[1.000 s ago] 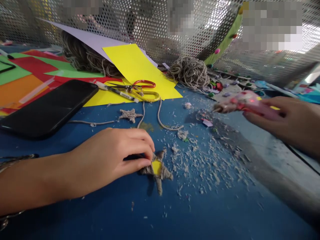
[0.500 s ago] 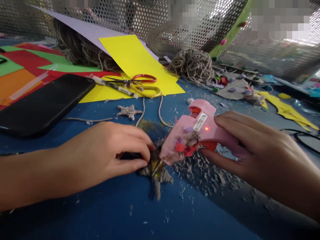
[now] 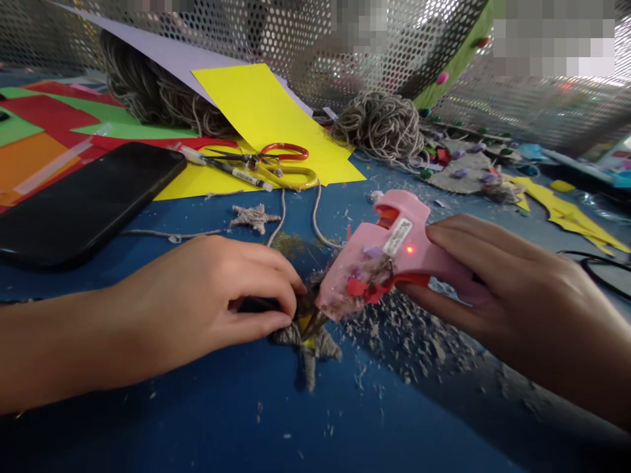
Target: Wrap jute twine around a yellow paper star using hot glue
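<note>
My right hand (image 3: 483, 282) is wrapped round the handle of a pink hot glue gun (image 3: 394, 249), whose small red light glows. Its nozzle points down and left at a star wound with grey yarn (image 3: 325, 343), where a bit of yellow shows in the middle. With fingertips pinched together, my left hand (image 3: 236, 289) grips the upper left part of that star against the blue table. The fingers and the gun's front hide part of the star. A smaller finished-looking yarn star (image 3: 254, 218) lies behind my left hand, near loose strands of yarn (image 3: 320, 223).
A black phone (image 3: 93, 203) lies at the left on coloured paper. Scissors (image 3: 286, 171) and a pen (image 3: 236, 172) rest on yellow paper (image 3: 276, 112). Yarn bundles (image 3: 382, 128) stand farther back before a perforated metal panel. Grey scraps (image 3: 424, 348) litter the table beneath my right hand.
The glue gun has shifted very slightly up and to the right, its nozzle still at the star's middle. My left hand keeps its hold on the star.
</note>
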Motion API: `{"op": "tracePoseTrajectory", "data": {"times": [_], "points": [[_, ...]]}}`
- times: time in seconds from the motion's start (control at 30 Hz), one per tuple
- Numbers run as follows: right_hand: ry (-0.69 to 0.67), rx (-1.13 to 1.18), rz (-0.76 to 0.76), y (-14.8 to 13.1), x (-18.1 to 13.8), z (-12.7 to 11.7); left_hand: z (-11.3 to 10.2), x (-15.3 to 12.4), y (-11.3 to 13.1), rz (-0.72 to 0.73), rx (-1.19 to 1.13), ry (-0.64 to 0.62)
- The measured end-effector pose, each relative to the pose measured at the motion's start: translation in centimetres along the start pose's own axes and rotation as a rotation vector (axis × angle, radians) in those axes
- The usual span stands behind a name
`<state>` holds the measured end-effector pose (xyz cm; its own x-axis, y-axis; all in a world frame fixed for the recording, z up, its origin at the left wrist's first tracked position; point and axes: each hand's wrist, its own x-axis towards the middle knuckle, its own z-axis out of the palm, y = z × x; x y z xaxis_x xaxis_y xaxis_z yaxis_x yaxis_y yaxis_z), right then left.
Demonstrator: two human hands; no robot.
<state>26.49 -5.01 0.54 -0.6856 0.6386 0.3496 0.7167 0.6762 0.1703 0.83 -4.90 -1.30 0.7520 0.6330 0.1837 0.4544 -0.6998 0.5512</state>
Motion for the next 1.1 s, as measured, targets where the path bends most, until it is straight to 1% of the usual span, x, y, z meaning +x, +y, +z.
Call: {"op": "tracePoseTrajectory", "data": {"times": [0.33, 0.5, 0.6, 0.83, 0.97, 1.1], "points": [[-0.014, 0.002, -0.017, -0.01, -0.01, 0.20, -0.05, 0.06, 0.05, -0.007, -0.010, 0.006], [0.026, 0.025, -0.013, 0.19, -0.10, 0.52, -0.04, -0.07, -0.03, -0.008, -0.006, 0.004], [0.014, 0.031, -0.011, 0.26, -0.04, 0.51, -0.02, -0.08, -0.05, -0.005, -0.007, 0.007], [-0.013, 0.042, 0.022, 0.32, 0.31, 0.38, -0.03, 0.00, -0.02, -0.007, 0.003, 0.012], [-0.016, 0.028, 0.033, 0.32, 0.27, 0.49, -0.10, 0.04, -0.01, 0.006, 0.017, -0.016], [-0.021, 0.032, 0.054, 0.08, 0.14, 0.43, -0.04, 0.01, 0.06, -0.011, 0.010, 0.005]]}}
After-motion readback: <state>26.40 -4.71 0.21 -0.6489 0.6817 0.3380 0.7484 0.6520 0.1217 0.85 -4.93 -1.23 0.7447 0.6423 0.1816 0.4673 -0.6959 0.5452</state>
